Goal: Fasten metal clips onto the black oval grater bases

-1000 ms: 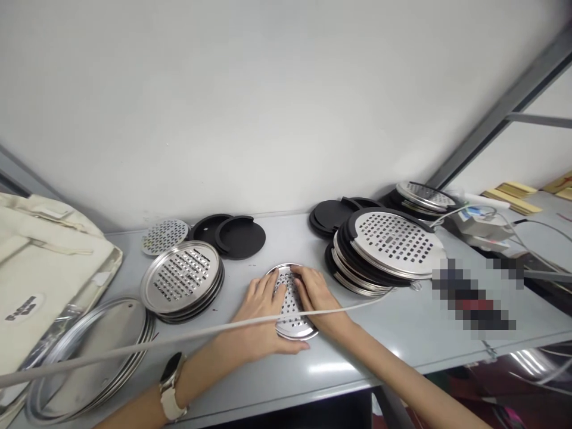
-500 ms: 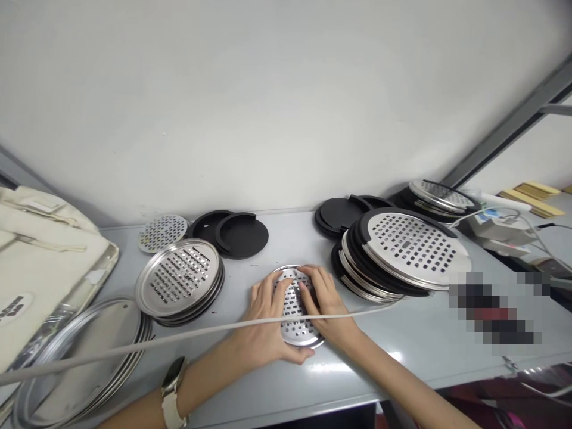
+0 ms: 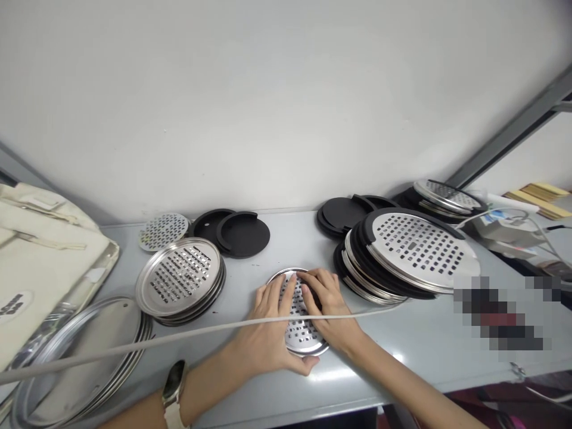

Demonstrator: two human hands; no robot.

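Note:
A round metal grater disc (image 3: 300, 333) with rows of square holes lies on the grey table, set in a shiny metal rim. My left hand (image 3: 268, 328) grips its left side, fingertips on the upper part and thumb at the near edge. On the right side, my right hand (image 3: 330, 307) is pressed on the disc with its fingers bent over the far edge. Both palms hide the sides of the disc. A white cable (image 3: 205, 330) crosses in front of the hands.
Left are stacked grater discs (image 3: 179, 280), metal rings (image 3: 84, 363) and a cream bag (image 3: 49, 250). Black round holders (image 3: 245, 235) lie behind. To the right stands a tall stack of graters with black rims (image 3: 422, 244). A grey wall (image 3: 268, 107) rises behind the table.
Both hands and the disc sit slightly lower and further right in view. My left fingers have shifted on the disc, and more metal rim shows at its far left edge.

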